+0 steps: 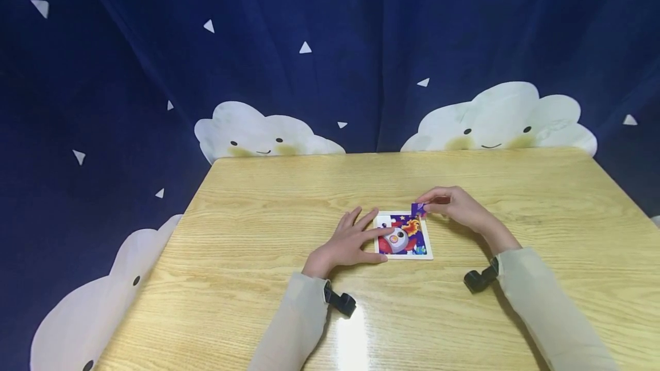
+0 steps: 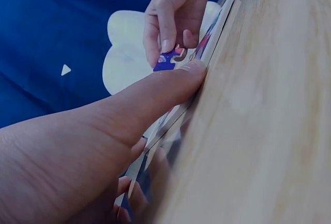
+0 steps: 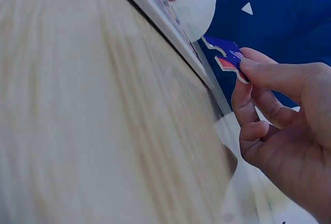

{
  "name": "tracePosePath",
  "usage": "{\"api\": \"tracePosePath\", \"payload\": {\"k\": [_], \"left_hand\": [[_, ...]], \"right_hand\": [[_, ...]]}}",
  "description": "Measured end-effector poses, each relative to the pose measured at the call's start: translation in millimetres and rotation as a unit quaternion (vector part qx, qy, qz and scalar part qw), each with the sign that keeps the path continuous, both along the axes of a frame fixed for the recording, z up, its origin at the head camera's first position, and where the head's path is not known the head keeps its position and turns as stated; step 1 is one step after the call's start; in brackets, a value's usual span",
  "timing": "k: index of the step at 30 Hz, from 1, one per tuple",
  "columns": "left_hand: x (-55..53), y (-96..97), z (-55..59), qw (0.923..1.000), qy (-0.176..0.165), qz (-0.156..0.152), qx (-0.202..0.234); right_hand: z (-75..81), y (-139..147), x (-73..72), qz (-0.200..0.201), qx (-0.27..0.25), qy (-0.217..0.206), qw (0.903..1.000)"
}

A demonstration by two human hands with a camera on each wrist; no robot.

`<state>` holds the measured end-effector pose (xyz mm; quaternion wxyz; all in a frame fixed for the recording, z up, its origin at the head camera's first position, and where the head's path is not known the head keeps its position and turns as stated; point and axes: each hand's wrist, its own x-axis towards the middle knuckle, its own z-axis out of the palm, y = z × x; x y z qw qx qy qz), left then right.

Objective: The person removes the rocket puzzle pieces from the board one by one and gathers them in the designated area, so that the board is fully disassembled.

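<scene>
A small square jigsaw puzzle with a penguin-like figure lies in a white frame on the table. My left hand spreads over its left side, fingers extended; in the left wrist view the thumb touches the frame's edge. A bare white patch shows at the puzzle's upper left. Between thumb and fingertips, my right hand pinches a purple puzzle piece. That piece overlaps the frame's upper right corner in the head view and stands off the puzzle's surface in the right wrist view.
The light wooden table reaches back to a dark blue curtain printed with white clouds and triangles. A black wrist strap with a camera sits on the left cuff, another black camera on the right.
</scene>
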<state>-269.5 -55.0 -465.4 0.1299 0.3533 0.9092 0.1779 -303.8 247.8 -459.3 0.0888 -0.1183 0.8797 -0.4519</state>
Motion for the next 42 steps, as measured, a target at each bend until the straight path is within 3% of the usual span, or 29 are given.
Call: {"api": "tracePosePath", "payload": {"k": [42], "left_hand": [[0.1, -1.1, -0.9, 1.0000, 0.003, -0.006, 0.001]], "right_hand": [[6.7, 64.7, 1.7, -0.026, 0.043, -0.017, 0.9986]]}}
